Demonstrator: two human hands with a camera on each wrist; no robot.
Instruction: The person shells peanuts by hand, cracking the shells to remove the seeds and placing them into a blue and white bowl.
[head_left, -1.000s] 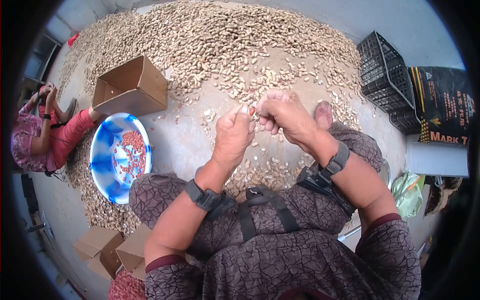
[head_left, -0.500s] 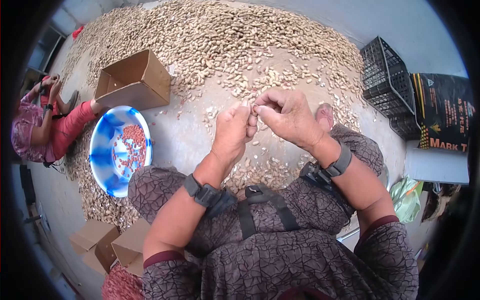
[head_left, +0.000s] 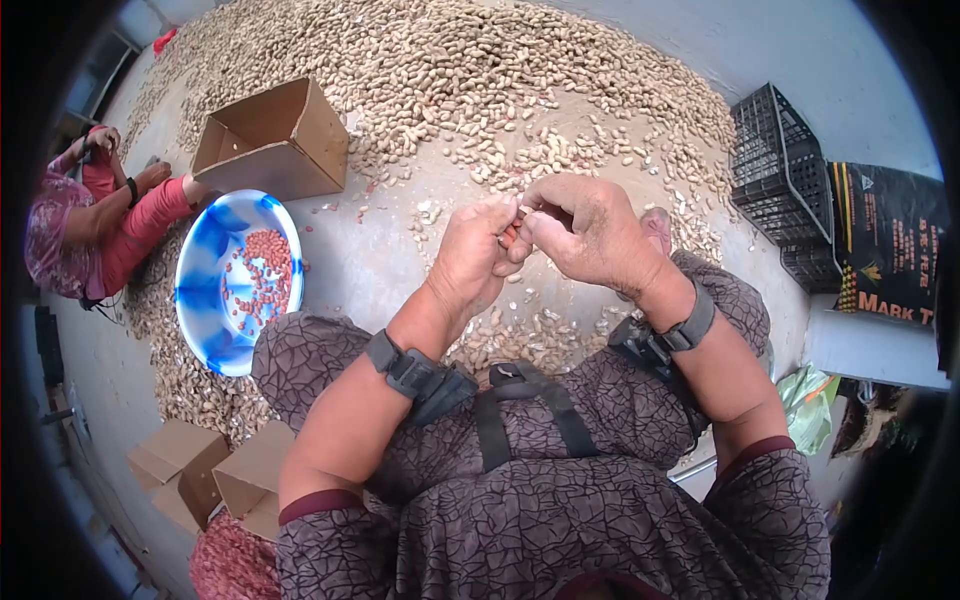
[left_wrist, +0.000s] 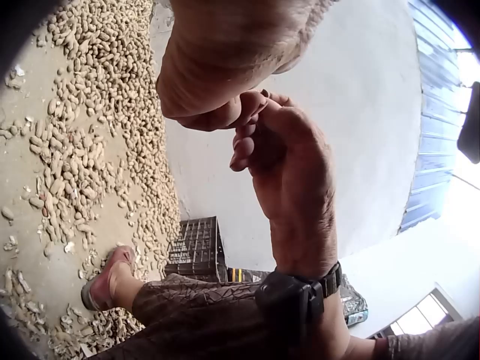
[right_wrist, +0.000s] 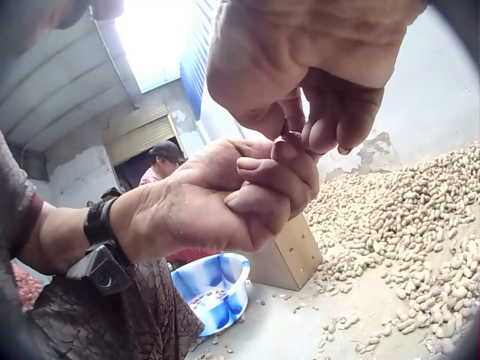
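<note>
Both hands meet at their fingertips above the floor, in front of the knees. My left hand (head_left: 465, 252) has its fingers curled round red peanut kernels (head_left: 510, 236), which show between the fingers. With thumb and forefinger, my right hand (head_left: 592, 232) pinches a peanut at the left fingertips; the fingers mostly hide it. In the right wrist view a small reddish bit (right_wrist: 289, 139) shows where the fingertips come together. A blue and white basin (head_left: 205, 340) with red peanut kernels (head_left: 265, 275) in it stands to the left of the left knee.
Unshelled peanuts (head_left: 440, 60) are heaped along the wall. A cardboard box (head_left: 310, 150) stands behind the basin. Black crates (head_left: 780, 160) and a black printed bag (head_left: 890, 245) are at right. Empty shells (head_left: 525, 340) lie between the legs. Another person (head_left: 95, 225) sits at left.
The right hand has shifted slightly and its fingertips work against the left ones. More red kernels show in the left hand. The head view has tilted a little.
</note>
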